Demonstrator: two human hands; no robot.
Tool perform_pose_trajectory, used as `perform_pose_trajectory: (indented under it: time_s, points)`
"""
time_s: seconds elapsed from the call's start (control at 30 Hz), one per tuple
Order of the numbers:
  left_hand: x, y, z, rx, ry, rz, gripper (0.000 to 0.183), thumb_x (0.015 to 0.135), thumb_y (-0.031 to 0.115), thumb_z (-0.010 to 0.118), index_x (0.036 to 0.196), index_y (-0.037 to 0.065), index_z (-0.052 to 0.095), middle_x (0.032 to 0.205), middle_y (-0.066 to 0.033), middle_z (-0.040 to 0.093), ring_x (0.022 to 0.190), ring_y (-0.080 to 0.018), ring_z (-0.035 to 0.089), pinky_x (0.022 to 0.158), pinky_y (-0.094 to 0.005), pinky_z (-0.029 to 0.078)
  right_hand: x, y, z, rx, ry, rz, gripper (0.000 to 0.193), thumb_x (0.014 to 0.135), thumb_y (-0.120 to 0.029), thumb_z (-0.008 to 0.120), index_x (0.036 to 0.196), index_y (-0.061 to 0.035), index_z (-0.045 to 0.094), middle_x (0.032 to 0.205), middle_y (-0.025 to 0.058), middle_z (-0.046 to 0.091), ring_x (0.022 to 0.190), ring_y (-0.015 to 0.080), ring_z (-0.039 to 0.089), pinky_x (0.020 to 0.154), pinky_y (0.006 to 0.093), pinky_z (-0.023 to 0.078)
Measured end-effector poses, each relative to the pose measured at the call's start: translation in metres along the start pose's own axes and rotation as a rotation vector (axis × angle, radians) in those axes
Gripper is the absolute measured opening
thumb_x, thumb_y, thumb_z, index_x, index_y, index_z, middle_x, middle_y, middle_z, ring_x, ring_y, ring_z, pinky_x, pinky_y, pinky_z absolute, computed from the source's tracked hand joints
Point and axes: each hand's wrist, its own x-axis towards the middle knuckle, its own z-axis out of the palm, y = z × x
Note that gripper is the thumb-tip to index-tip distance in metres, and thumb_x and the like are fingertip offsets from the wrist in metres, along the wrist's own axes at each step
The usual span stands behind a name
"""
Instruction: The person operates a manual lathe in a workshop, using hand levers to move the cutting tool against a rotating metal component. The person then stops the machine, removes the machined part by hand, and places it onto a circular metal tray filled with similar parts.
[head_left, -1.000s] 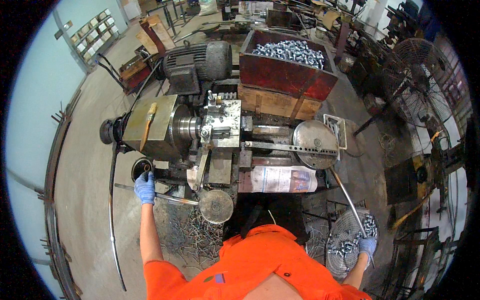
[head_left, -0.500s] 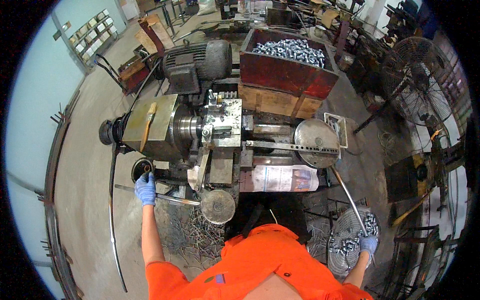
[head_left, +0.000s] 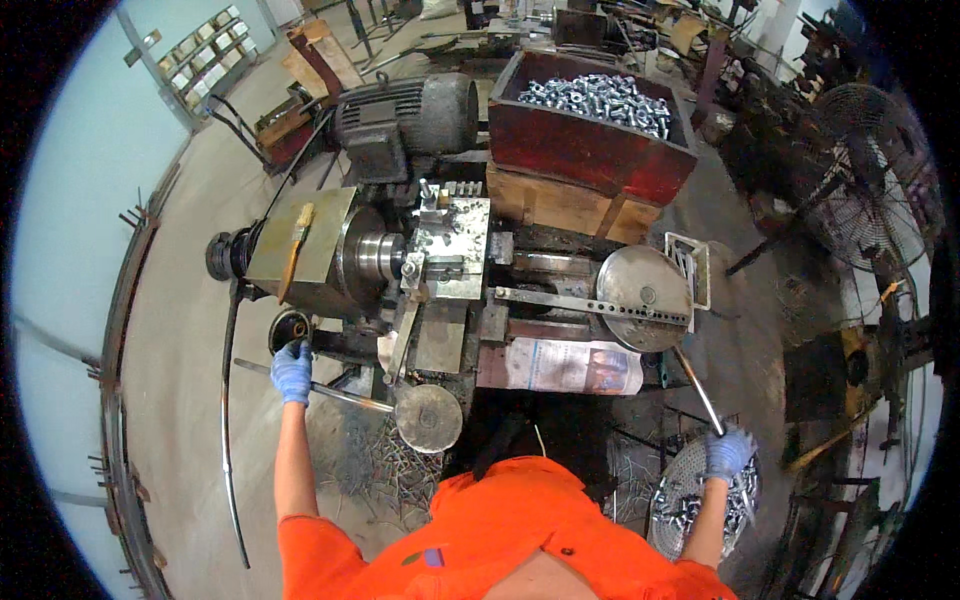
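Note:
My left hand (head_left: 291, 374), in a blue glove, is at the near rim of a round black cup (head_left: 290, 327) beside the lathe. Its fingers are bent together over the rim; what they pinch is hidden. A ring-like shape shows inside the cup. My right hand (head_left: 728, 453), also gloved, is closed around the lower part of a metal lever (head_left: 698, 388), which slopes down from a round metal disc (head_left: 648, 296). Beneath this hand is a perforated round basket (head_left: 677, 474) with shiny metal fittings (head_left: 685, 506). The lathe chuck (head_left: 378, 256) and tool post (head_left: 455, 245) lie between my hands.
A red bin (head_left: 590, 146) of metal fittings stands on a wooden crate behind the lathe. A brush (head_left: 297, 250) lies on the headstock. Printed paper (head_left: 560, 366) covers the front ledge. Metal shavings (head_left: 385, 470) litter the floor. A large fan (head_left: 865, 190) stands at right.
My right hand has moved up and slightly left along the lever, away from the basket's middle. My left hand stays at the black cup. The whole view has shifted slightly.

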Motion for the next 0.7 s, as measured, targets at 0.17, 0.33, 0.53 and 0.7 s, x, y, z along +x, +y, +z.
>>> perform_pose_trajectory:
  time_s: [0.17,0.33,0.53,0.7]
  points:
    - [-0.007,0.010,-0.006,0.086,-0.063,-0.052,0.029,0.080,0.036,0.061,0.090,0.010,0.068,0.083,-0.0134,0.066,0.077,-0.0308,0.063,0.068,-0.0401,0.048,0.098,0.003,-0.011,-0.076,-0.188,0.051,0.036,0.084,-0.042,0.050,0.095,-0.0131,0.068,0.106,0.0165,0.061,0.110,0.0373,0.050,0.097,0.0494,0.032]
    - [-0.023,0.042,-0.017,0.081,-0.011,0.036,0.029,0.081,0.035,0.060,0.089,0.009,0.068,0.080,-0.0145,0.066,0.075,-0.0325,0.063,0.066,-0.0400,0.048,0.208,-0.022,-0.005,-0.046,-0.169,0.114,0.042,0.084,-0.040,0.052,0.112,-0.0093,0.058,0.123,0.0157,0.051,0.124,0.0335,0.037,0.102,0.0503,0.025]
    - [-0.026,0.015,-0.006,-0.459,-0.081,0.082,0.032,0.089,0.031,0.055,0.079,0.002,0.063,0.066,-0.0061,0.062,0.059,-0.0122,0.058,0.053,-0.0281,0.044,0.214,-0.084,-0.017,-0.043,-0.166,0.013,0.065,0.082,-0.046,0.052,0.132,-0.0070,0.040,0.138,0.0149,0.037,0.132,0.0309,0.027,0.109,0.0458,0.017]
    - [-0.033,-0.051,-0.025,-0.930,0.597,-0.163,0.024,0.090,0.026,0.054,0.084,0.005,0.063,0.068,-0.0027,0.057,0.059,-0.0114,0.050,0.056,-0.0274,0.043,0.119,-0.071,0.002,0.158,0.115,-0.112,0.071,0.080,-0.051,0.053,0.131,-0.0026,0.041,0.137,0.0204,0.037,0.129,0.0336,0.031,0.108,0.0435,0.021]
